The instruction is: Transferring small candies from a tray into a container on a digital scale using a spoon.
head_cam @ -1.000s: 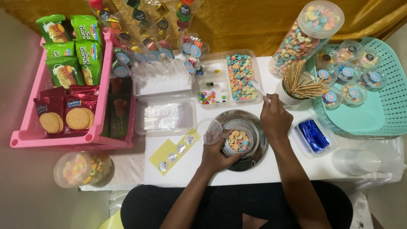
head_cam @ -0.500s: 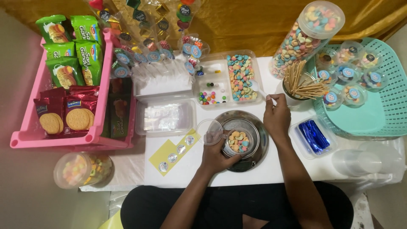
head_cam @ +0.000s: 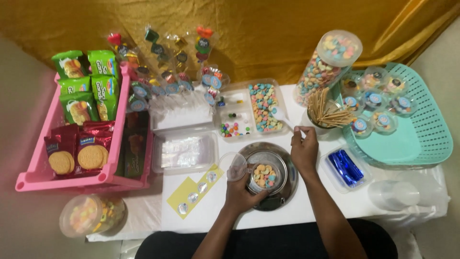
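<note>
My left hand (head_cam: 242, 191) grips a small clear cup (head_cam: 264, 176) holding pastel cereal rings, with its open lid (head_cam: 233, 166) hanging to the left. The cup sits on a round metal plate (head_cam: 282, 194). My right hand (head_cam: 304, 149) holds a white plastic spoon (head_cam: 282, 116) by its handle, the bowl reaching toward a clear tray of pastel cereal rings (head_cam: 264, 107) just beyond the plate.
A pink crate (head_cam: 43, 180) of biscuit packs stands at left. A teal basket (head_cam: 421, 139) with filled lidded cups sits at right, beside a cup of wooden sticks (head_cam: 326, 112) and a tall cereal jar (head_cam: 326, 64). A yellow sticker sheet (head_cam: 194, 191) lies near the left hand.
My right hand has drawn slightly back and right with the spoon, away from the cereal tray. My left hand and the cup stay put.
</note>
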